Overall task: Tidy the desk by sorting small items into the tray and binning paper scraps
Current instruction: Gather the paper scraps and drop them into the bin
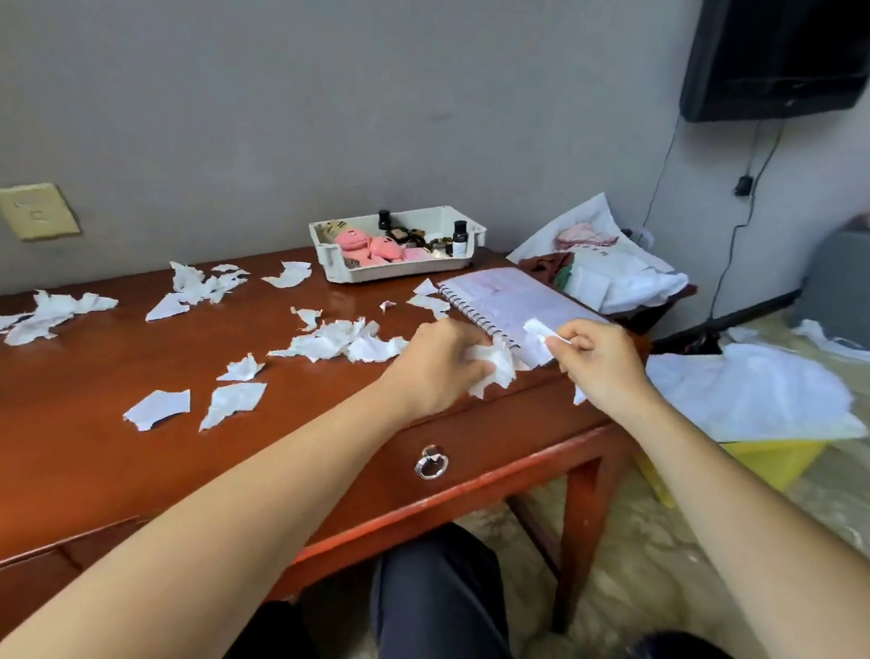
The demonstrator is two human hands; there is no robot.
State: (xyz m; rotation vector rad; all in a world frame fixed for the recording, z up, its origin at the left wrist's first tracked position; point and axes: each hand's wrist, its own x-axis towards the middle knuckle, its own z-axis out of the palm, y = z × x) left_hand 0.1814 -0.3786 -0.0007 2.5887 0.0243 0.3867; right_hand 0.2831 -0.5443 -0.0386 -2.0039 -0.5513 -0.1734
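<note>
At the bottom centre of the frame, a leg in dark trousers sits below the front edge of the red-brown wooden desk. A round metal ring pull hangs on the drawer front.

Both forearms reach up from the lower corners to the centre of the frame. The left hand has its fingers curled round a crumpled wad of white paper at the desk's front edge. Just right of it, the right hand pinches a small white paper scrap between thumb and fingers, above the near corner of a spiral-bound notebook with pale pages.

Torn white paper scraps lie scattered over the desk top from the left edge of the frame to the centre, some single and some in loose heaps.

Right of the desk, on the floor, stands a yellow plastic bin with a white liner spread over its mouth.

Behind the notebook, near the wall, sits a white plastic tray. It holds pink plush items and small dark-capped bottles. A heap of white bags and cloth occupies the desk's right end.

A black wall-mounted screen fills the upper right of the frame.
</note>
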